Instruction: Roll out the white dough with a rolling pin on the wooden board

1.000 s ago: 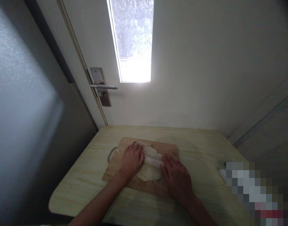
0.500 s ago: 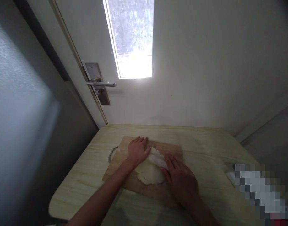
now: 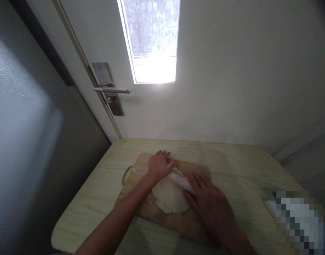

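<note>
A flat sheet of pale dough [image 3: 168, 197] lies on a wooden cutting board [image 3: 132, 189]. Across its far edge rests a white rolling pin [image 3: 181, 181], only its middle showing between my hands. My left hand [image 3: 160, 165] lies over the pin's left end, fingers laid forward and lightly curved. My right hand [image 3: 210, 203] presses flat on the right end with its fingers stretched out. Neither hand wraps round the pin.
The board has a metal loop handle [image 3: 125, 174] at its left end and sits on a light wooden table [image 3: 98, 198]. The table stands against a white door with a lever handle [image 3: 113, 90] and a narrow window. A blurred-out patch [image 3: 300, 216] covers the table's right end.
Both hands and the pin have moved away from me across the dough, and more flattened dough now shows on the near side. The view has shifted slightly.
</note>
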`<state>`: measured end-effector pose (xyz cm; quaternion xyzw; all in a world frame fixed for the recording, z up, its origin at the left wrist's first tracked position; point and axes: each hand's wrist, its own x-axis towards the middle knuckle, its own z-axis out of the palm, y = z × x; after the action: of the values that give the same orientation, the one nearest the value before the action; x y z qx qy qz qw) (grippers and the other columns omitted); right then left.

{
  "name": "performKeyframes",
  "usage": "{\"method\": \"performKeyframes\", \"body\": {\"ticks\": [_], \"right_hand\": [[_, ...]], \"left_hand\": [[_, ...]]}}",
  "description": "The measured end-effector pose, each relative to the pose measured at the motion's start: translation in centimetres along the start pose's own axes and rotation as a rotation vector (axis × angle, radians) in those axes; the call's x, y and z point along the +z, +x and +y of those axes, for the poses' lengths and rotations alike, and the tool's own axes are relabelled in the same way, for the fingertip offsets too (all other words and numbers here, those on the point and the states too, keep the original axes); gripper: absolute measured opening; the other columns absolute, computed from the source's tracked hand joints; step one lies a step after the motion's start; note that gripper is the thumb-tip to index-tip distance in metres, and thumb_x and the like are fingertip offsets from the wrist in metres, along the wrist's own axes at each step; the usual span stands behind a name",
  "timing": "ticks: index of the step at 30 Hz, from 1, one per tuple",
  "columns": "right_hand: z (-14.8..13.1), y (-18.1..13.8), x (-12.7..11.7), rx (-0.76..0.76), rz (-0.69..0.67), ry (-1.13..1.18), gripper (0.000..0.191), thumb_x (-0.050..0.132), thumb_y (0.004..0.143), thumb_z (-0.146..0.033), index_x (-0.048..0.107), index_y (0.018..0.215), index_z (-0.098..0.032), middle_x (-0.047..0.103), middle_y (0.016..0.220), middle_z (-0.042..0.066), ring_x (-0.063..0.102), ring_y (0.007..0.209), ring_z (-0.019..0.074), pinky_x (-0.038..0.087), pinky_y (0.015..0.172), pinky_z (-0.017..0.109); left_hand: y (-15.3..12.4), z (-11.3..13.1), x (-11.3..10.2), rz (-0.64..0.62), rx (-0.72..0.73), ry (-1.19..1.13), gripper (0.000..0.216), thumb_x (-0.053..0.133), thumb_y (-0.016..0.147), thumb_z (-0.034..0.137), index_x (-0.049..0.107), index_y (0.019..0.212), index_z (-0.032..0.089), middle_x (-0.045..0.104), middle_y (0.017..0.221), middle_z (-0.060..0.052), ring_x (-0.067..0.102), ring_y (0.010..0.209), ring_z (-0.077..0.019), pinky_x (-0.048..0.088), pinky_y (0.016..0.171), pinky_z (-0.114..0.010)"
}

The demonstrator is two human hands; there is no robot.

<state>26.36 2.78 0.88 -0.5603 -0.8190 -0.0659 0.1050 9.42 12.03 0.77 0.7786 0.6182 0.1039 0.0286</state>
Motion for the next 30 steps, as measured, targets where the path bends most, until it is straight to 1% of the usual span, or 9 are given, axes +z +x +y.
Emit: {"method": "performKeyframes", "body": {"ticks": [3, 7, 12, 17, 23, 26, 30], "right_hand": [[0.4, 0.5, 0.0, -0.014, -0.028, -0.012, 0.043, 0.043, 0.078, -0.038, 0.046, 0.115, -0.016, 0.052, 0.113, 0.011, 0.048, 0.098, 0.0259, 0.042, 0.077, 0.039], [0.8, 1.1, -0.2, -0.04, -0.05, -0.01, 0.044, 0.046, 0.077, -0.038, 0.045, 0.116, -0.017, 0.049, 0.117, 0.012, 0.046, 0.102, 0.0266, 0.042, 0.078, 0.039], [1.2, 1.9, -0.4, -0.066, -0.084, 0.022, 0.045, 0.047, 0.076, -0.038, 0.045, 0.115, -0.016, 0.049, 0.118, 0.012, 0.046, 0.103, 0.026, 0.042, 0.08, 0.039], [2.0, 2.5, -0.2, -0.129, -0.119, 0.09, 0.048, 0.05, 0.075, -0.035, 0.043, 0.118, -0.015, 0.047, 0.12, 0.012, 0.043, 0.107, 0.0258, 0.039, 0.086, 0.04], [3.3, 3.6, 0.1, -0.177, -0.166, 0.197, 0.052, 0.053, 0.071, -0.032, 0.041, 0.119, -0.016, 0.046, 0.12, 0.012, 0.04, 0.11, 0.0242, 0.035, 0.09, 0.04], [3.8, 4.2, 0.5, -0.161, -0.187, 0.226, 0.051, 0.052, 0.072, -0.035, 0.041, 0.119, -0.016, 0.045, 0.122, 0.012, 0.04, 0.111, 0.0241, 0.034, 0.091, 0.04], [4.2, 4.8, 0.9, -0.117, -0.249, 0.227, 0.054, 0.052, 0.071, -0.039, 0.043, 0.118, -0.013, 0.044, 0.123, 0.014, 0.04, 0.111, 0.0258, 0.033, 0.091, 0.041]], "left_hand": [[0.5, 0.0, 0.2, 0.022, 0.002, 0.015, 0.039, 0.033, 0.079, 0.038, 0.052, 0.108, 0.02, 0.051, 0.116, -0.006, 0.038, 0.112, -0.0219, 0.033, 0.09, -0.034], [1.2, 0.0, 0.2, 0.024, 0.008, 0.005, 0.038, 0.031, 0.08, 0.038, 0.054, 0.104, 0.02, 0.054, 0.111, -0.006, 0.041, 0.109, -0.0208, 0.034, 0.089, -0.033], [2.0, 0.1, 0.4, 0.043, -0.015, -0.024, 0.041, 0.031, 0.079, 0.039, 0.051, 0.108, 0.017, 0.054, 0.112, -0.006, 0.041, 0.109, -0.0206, 0.033, 0.091, -0.032], [2.8, 0.1, 0.6, 0.062, -0.045, -0.055, 0.043, 0.032, 0.079, 0.039, 0.05, 0.11, 0.016, 0.054, 0.112, -0.007, 0.042, 0.108, -0.0212, 0.034, 0.089, -0.032], [3.8, 0.2, 0.9, 0.069, -0.083, -0.108, 0.041, 0.031, 0.08, 0.038, 0.051, 0.109, 0.016, 0.055, 0.11, -0.007, 0.045, 0.105, -0.0191, 0.036, 0.086, -0.03], [4.2, 0.2, 1.0, 0.066, -0.106, -0.129, 0.041, 0.031, 0.081, 0.038, 0.05, 0.109, 0.016, 0.055, 0.109, -0.007, 0.049, 0.101, -0.0184, 0.038, 0.084, -0.029], [4.7, 0.4, 1.1, 0.086, -0.116, -0.138, 0.041, 0.029, 0.082, 0.038, 0.051, 0.109, 0.015, 0.056, 0.107, -0.007, 0.049, 0.099, -0.0179, 0.037, 0.084, -0.028]]}}
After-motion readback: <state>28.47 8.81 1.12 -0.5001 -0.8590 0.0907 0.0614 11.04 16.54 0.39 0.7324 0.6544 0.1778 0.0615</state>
